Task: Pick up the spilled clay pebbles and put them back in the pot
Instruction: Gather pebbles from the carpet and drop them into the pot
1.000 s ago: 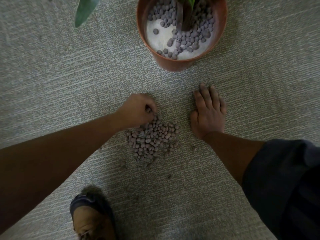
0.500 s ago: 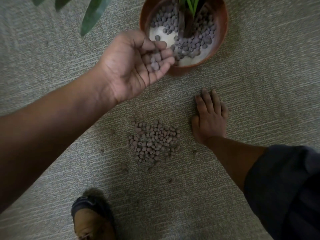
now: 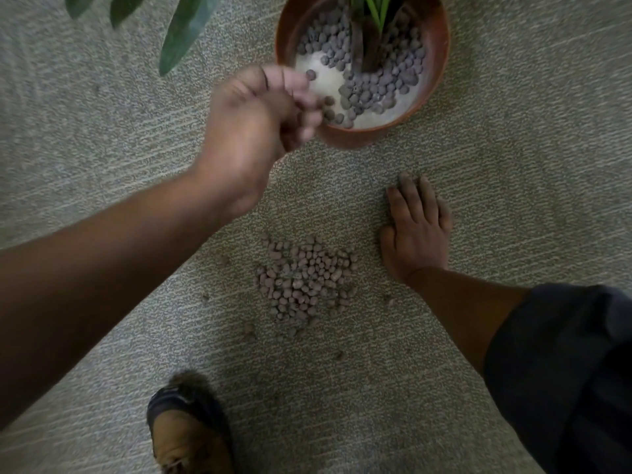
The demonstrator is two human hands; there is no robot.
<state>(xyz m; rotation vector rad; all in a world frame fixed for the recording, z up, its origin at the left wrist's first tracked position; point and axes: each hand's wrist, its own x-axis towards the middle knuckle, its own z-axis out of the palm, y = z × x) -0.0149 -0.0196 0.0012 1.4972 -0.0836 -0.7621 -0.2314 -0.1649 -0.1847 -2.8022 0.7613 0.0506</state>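
two hands (image 3: 260,121), one pot (image 3: 439,46), one shoe (image 3: 186,429)

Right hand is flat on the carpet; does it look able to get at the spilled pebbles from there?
Probably yes. The right hand lies just beside the spilled pebbles, with only bare carpet between them.

All around you the floor is a carpet (image 3: 513,165) of low pile, grey-beige and flecked, with fine ribbed lines running from about 8 o'clock to 2 o'clock. The light is dim and soft, darkening towards the corners, with a faint shadow on the pile at 6 o'clock. At 11 o'clock long dark green leaves (image 3: 181,32) hang in over the carpet from the top edge.
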